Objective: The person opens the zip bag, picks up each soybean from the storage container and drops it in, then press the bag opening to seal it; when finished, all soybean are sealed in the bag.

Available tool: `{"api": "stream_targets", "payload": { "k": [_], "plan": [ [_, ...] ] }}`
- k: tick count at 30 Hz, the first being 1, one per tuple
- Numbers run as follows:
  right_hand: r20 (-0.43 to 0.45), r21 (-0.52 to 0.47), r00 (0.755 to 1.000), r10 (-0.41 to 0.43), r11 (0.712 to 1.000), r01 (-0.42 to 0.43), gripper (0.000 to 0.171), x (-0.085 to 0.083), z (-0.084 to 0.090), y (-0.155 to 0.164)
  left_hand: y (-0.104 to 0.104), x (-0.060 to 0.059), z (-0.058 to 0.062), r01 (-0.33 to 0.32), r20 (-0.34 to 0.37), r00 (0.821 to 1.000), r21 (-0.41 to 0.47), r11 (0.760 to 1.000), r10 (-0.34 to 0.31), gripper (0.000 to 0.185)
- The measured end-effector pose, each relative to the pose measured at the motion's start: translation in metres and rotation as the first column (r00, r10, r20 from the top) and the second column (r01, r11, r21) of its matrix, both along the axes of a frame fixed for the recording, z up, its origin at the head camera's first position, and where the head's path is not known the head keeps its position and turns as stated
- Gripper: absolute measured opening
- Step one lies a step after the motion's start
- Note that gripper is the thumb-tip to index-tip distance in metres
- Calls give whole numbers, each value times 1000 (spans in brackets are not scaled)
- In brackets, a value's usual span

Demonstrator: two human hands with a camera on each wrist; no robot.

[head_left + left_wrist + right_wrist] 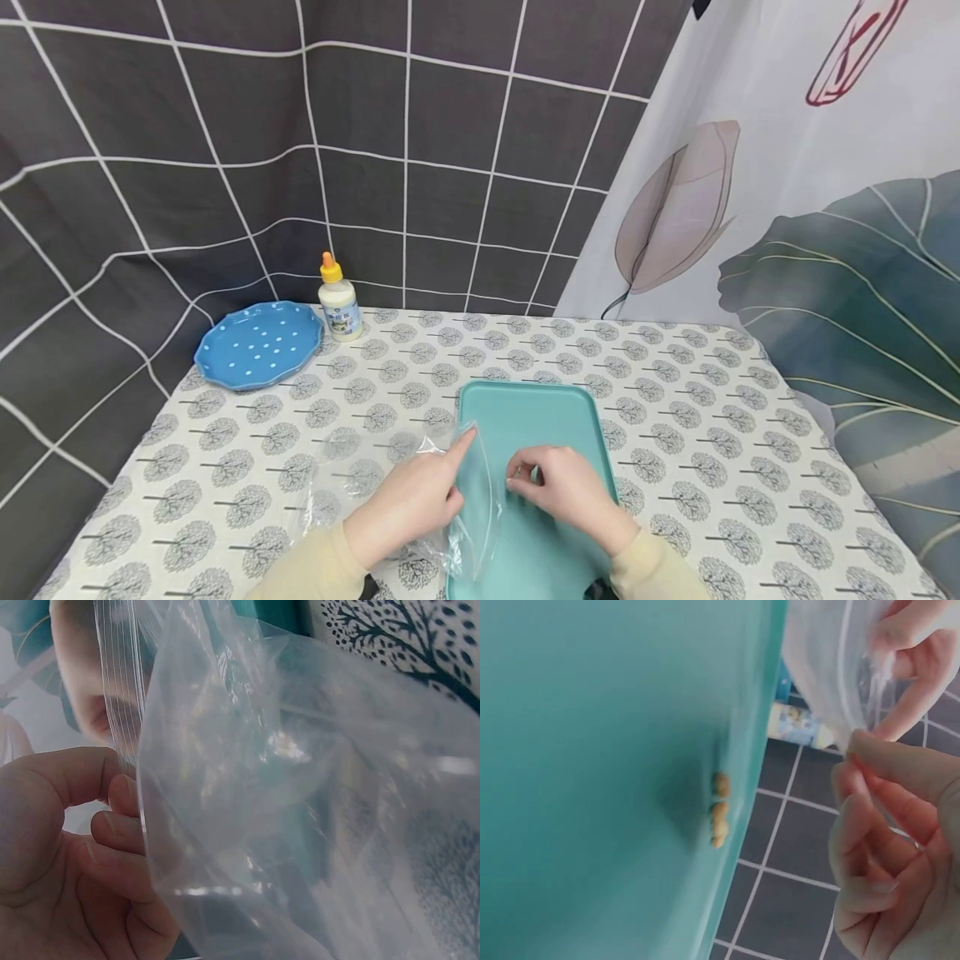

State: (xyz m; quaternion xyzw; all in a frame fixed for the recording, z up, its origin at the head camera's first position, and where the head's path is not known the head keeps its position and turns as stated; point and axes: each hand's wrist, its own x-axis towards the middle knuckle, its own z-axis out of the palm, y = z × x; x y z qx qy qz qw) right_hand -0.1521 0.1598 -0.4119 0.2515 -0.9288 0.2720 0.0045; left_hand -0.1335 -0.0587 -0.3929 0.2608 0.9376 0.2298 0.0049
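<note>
On tree-print cloth, both hands [487, 492] pinch a clear bag [457, 500] lying lengthwise across the teal tray [540, 408].

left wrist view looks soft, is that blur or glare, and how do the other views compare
Left wrist view: the clear plastic bag fills the frame close up, hazy, with small glare spots; the left hand is fairly sharp. Right wrist view: the teal tray is blurred and dim, the right hand soft. Head view: evenly lit and sharp, grid lines bowed by the wide lens.
</note>
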Motion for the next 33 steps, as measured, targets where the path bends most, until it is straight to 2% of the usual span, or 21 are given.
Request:
{"api": "stream_targets", "payload": {
  "k": [3,8,12,17,26,33],
  "plan": [
    [-14,-61,999,36,997,-37,6,3,4,-4,0,0,0,2,-3,1000,0,1000,-2,74],
    [-33,-69,997,68,995,-70,7,5,6,-11,1,0,0,2,13,1000,5,1000,-2,74],
    [-11,-86,998,65,994,-65,8,6,5,-13,1,0,0,-1,34,999,16,1000,0,75],
    [-19,-99,999,31,995,-33,9,5,3,-9,1,0,0,-2,19,1000,10,1000,2,75],
    [-18,3,999,-47,999,47,10,1,-6,1,1,1,0,7,3,1000,10,1000,-7,75],
    [-27,111,990,-139,984,141,15,-1,-10,5,1,0,-1,2,21,1000,15,1000,-2,75]
  ]
}}
